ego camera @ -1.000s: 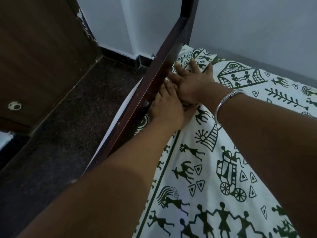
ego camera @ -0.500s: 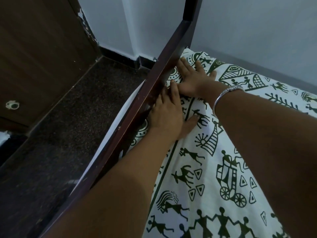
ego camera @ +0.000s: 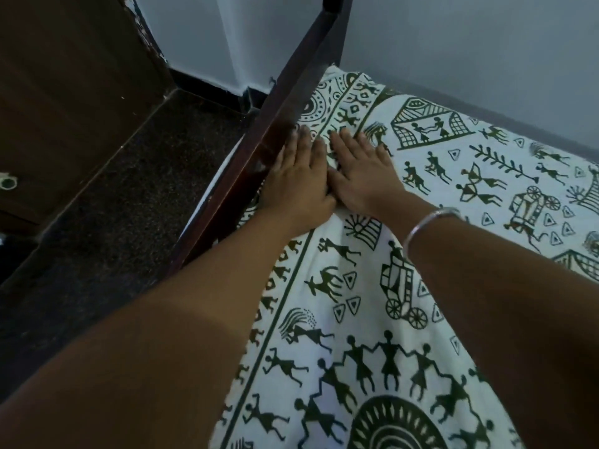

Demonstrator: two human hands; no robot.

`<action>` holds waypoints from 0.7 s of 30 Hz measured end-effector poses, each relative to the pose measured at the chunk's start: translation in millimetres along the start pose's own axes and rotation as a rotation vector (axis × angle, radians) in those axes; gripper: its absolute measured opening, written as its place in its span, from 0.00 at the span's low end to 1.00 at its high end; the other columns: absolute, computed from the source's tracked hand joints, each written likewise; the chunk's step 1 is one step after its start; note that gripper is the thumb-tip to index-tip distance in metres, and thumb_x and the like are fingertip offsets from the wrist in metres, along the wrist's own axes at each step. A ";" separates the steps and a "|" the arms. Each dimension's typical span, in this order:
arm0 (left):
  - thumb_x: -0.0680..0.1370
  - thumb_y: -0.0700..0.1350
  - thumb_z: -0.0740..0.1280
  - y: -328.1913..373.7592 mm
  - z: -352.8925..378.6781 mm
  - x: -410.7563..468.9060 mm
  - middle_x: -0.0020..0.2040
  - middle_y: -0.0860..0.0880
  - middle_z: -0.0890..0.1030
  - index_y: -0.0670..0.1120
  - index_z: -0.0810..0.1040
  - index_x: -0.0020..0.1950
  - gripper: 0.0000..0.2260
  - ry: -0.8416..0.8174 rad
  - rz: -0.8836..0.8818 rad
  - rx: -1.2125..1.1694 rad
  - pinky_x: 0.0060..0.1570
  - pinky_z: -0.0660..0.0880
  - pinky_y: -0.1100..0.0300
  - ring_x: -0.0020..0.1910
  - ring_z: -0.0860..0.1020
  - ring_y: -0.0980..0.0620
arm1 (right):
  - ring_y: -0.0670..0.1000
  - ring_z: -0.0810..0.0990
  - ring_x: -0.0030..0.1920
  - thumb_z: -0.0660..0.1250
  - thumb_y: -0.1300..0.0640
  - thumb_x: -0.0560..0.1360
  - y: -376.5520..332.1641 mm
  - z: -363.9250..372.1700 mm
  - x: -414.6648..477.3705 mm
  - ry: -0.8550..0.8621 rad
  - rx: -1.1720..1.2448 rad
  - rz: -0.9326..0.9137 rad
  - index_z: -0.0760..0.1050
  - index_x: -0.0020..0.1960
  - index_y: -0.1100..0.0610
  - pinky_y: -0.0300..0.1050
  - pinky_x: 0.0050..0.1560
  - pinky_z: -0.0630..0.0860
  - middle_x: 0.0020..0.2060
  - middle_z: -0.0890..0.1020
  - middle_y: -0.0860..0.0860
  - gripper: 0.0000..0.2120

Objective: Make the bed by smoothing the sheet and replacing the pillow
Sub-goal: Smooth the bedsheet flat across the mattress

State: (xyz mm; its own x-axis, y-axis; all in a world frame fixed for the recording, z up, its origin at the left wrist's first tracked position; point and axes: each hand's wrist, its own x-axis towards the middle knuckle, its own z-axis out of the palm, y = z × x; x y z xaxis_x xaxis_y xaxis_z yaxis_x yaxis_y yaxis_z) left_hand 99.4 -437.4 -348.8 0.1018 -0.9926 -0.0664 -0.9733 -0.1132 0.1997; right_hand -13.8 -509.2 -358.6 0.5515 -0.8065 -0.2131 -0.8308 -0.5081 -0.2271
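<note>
A white sheet (ego camera: 372,303) printed with dark green folk figures covers the bed. My left hand (ego camera: 299,179) lies flat on the sheet's edge, its fingers straight and pressed against the dark wooden bed frame (ego camera: 259,150). Beside it, thumbs touching, my right hand (ego camera: 363,170) presses flat on the sheet with fingers spread; a silver bangle sits on that wrist. No pillow is in view.
A dark speckled floor (ego camera: 123,189) lies left of the frame. A brown wooden door or cabinet (ego camera: 64,76) stands at far left. Pale blue walls (ego camera: 470,53) close the corner behind the bed, with a black skirting at the floor.
Both hands have drawn back from the far corner along the frame and now lie side by side. The right hand, earlier ahead of the left, is level with it.
</note>
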 end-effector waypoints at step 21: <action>0.77 0.62 0.50 -45.2 7.6 -273.6 0.76 0.38 0.58 0.37 0.57 0.75 0.35 -0.030 0.055 0.151 0.72 0.53 0.47 0.75 0.55 0.42 | 0.58 0.45 0.77 0.44 0.37 0.78 -113.5 57.4 -216.6 -0.046 -0.261 -0.396 0.45 0.77 0.57 0.64 0.73 0.42 0.77 0.50 0.56 0.35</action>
State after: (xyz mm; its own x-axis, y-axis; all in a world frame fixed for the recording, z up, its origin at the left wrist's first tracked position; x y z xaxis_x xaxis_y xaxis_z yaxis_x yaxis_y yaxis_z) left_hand 113.9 -160.4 -347.1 0.0434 -0.9951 -0.0891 -0.9973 -0.0484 0.0547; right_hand -34.6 -259.5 -341.2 0.8274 -0.5241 -0.2019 -0.5437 -0.8375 -0.0543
